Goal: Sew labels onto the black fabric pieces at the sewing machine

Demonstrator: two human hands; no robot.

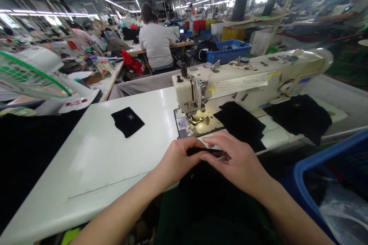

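Hands first: the left hand [175, 160] and right hand [238, 162] meet at the near edge of the table [94, 160]. Both have their fingers closed on the black fabric [200, 151], pinching a narrow folded edge between thumbs and fingertips. The rest of that cloth drops off the table into the lap, soft and matte, and it looks like a knit.

My read is that this is the lining-up stage. The edge is being folded and squared by hand, short of the presser foot [198, 118] and not under it. Limp cloth like this calls for keeping the fold pinched flat and even, since it would slip open easily.

Off to the right is a blue bin [330, 160], hard plastic, with something crinkly and clear inside. Further up the glossy white tabletop, a small black patch [127, 121] with a tiny label lies flat on the left, well apart from the hands. A stack of black cut pieces [241, 124] sits just beside the needle plate, with another dark heap [299, 116] further right. The sewing machine [253, 74] is cream enamel, long and boxy, with a lamp lighting its metal foot.

Past that there's a green-guarded fan [28, 76] on the left, a person in a white shirt [156, 44] seated facing away, and a blue crate [230, 50].
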